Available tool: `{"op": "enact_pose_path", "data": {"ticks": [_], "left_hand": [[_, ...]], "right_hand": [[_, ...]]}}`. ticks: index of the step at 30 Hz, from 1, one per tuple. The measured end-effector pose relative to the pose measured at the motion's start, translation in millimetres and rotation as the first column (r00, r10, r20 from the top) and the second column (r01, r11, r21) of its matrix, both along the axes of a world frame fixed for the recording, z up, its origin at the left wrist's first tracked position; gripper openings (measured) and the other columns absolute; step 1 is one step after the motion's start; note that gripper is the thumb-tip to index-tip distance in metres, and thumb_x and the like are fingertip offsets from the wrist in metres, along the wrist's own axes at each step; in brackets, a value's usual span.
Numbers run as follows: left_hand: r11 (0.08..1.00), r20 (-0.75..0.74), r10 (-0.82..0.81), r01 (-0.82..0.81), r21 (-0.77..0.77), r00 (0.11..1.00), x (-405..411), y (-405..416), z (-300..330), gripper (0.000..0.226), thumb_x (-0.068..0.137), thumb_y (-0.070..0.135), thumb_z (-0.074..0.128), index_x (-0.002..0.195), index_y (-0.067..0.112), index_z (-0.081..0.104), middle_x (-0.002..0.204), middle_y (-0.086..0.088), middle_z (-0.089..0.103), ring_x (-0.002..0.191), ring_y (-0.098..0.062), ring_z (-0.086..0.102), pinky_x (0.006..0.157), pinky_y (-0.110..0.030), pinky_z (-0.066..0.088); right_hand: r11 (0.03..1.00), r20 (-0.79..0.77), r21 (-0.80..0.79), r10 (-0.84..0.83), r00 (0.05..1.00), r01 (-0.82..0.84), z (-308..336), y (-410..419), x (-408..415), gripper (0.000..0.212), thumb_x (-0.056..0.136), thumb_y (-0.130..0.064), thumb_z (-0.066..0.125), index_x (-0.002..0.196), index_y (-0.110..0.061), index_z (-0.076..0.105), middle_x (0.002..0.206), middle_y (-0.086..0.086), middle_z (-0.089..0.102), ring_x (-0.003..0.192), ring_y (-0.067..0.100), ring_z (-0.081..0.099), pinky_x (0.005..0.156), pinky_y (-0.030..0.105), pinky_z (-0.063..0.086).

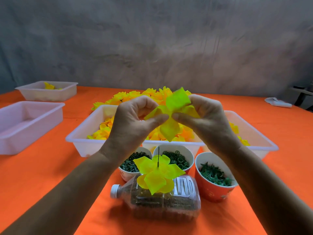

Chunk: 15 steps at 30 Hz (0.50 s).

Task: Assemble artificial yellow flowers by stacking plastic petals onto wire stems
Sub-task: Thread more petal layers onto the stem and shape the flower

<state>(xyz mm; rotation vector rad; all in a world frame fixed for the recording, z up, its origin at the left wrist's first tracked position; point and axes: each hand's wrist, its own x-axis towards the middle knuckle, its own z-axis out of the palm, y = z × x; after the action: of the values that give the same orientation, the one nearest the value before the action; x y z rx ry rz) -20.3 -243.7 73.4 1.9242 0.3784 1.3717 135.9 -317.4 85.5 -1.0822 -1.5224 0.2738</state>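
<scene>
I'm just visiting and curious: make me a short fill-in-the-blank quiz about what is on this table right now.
1. Both hands, the left hand and the right hand, pinch a yellow ____.
2. The tablecloth is ____.
3. The wire stem with petals stands up from a plastic ____ lying on its side.
4. Three ____ hold small green parts.

Missing words: petal piece; orange; bottle; cups

At frame centre a yellow petal piece [171,114] is pinched between the left hand [133,121] and the right hand [203,119] — apparently at its middle — above a petal-stacked wire stem [158,157] on a bottle [162,200].
</scene>
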Motion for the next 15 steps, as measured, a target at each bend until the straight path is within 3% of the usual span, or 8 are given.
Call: {"op": "enact_pose_path", "data": {"ticks": [2, 4, 7, 9, 11, 15], "left_hand": [[0.988, 0.027, -0.092, 0.094, -0.121, 0.995, -1.0, -0.5, 3.3, 0.015, 0.069, 0.016, 0.078, 0.074, 0.017, 0.063, 0.07, 0.001, 0.068, 0.067, -0.014, 0.062, 0.067, -0.03, 0.053], [0.959, 0.026, -0.129, 0.131, -0.253, 0.991, -2.8, -0.8, 2.9, 0.015, 0.065, 0.021, 0.076, 0.074, 0.018, 0.065, 0.068, 0.003, 0.069, 0.063, -0.011, 0.063, 0.061, -0.023, 0.052], [0.861, 0.001, -0.165, 0.144, -0.488, 0.986, -5.5, -0.9, -2.8, 0.014, 0.059, 0.025, 0.073, 0.071, 0.02, 0.068, 0.066, 0.003, 0.069, 0.057, -0.008, 0.061, 0.056, -0.02, 0.048], [0.775, 0.008, -0.182, 0.148, -0.614, 0.983, -6.9, -0.2, -7.0, 0.014, 0.054, 0.026, 0.073, 0.066, 0.02, 0.07, 0.067, 0.001, 0.068, 0.059, -0.012, 0.06, 0.061, -0.026, 0.048], [0.714, 0.001, -0.19, 0.139, -0.687, 0.982, -8.5, 0.4, -9.8, 0.026, 0.05, 0.028, 0.075, 0.073, 0.017, 0.068, 0.07, -0.001, 0.068, 0.065, -0.018, 0.057, 0.064, -0.031, 0.048], [0.633, -0.014, -0.238, 0.144, -0.761, 0.971, -13.8, -0.4, -14.9, 0.051, 0.04, 0.033, 0.08, 0.085, 0.012, 0.07, 0.087, -0.011, 0.067, 0.084, -0.03, 0.054, 0.07, -0.036, 0.049]], "right_hand": [[0.983, -0.178, -0.131, 0.106, 0.978, -0.13, 2.7, -0.9, 1.4, 0.024, 0.07, -0.005, 0.071, 0.093, 0.002, 0.068, 0.085, 0.013, 0.071, 0.075, 0.017, 0.064, 0.07, 0.031, 0.053], [0.941, -0.294, -0.275, 0.115, 0.949, -0.199, 0.0, -0.9, 2.3, 0.031, 0.064, -0.016, 0.071, 0.093, -0.005, 0.071, 0.089, 0.011, 0.074, 0.078, 0.02, 0.068, 0.074, 0.034, 0.056], [0.853, -0.376, -0.466, 0.048, 0.925, -0.234, -10.6, -0.3, 1.5, 0.037, 0.058, -0.023, 0.072, 0.092, -0.008, 0.073, 0.094, 0.011, 0.074, 0.081, 0.02, 0.069, 0.078, 0.036, 0.056], [0.804, -0.41, -0.541, 0.003, 0.912, -0.246, -15.8, 0.5, -1.1, 0.044, 0.057, -0.024, 0.073, 0.098, -0.007, 0.072, 0.099, 0.012, 0.073, 0.085, 0.022, 0.067, 0.081, 0.038, 0.054], [0.781, -0.434, -0.567, -0.015, 0.901, -0.261, -17.9, 0.4, -4.5, 0.045, 0.057, -0.024, 0.073, 0.099, -0.007, 0.071, 0.099, 0.012, 0.073, 0.084, 0.021, 0.067, 0.076, 0.034, 0.055], [0.771, -0.466, -0.57, -0.021, 0.885, -0.282, -17.2, -1.5, -10.3, 0.033, 0.056, -0.021, 0.072, 0.088, -0.01, 0.072, 0.08, 0.005, 0.073, 0.066, 0.012, 0.069, 0.053, 0.023, 0.054]]}}
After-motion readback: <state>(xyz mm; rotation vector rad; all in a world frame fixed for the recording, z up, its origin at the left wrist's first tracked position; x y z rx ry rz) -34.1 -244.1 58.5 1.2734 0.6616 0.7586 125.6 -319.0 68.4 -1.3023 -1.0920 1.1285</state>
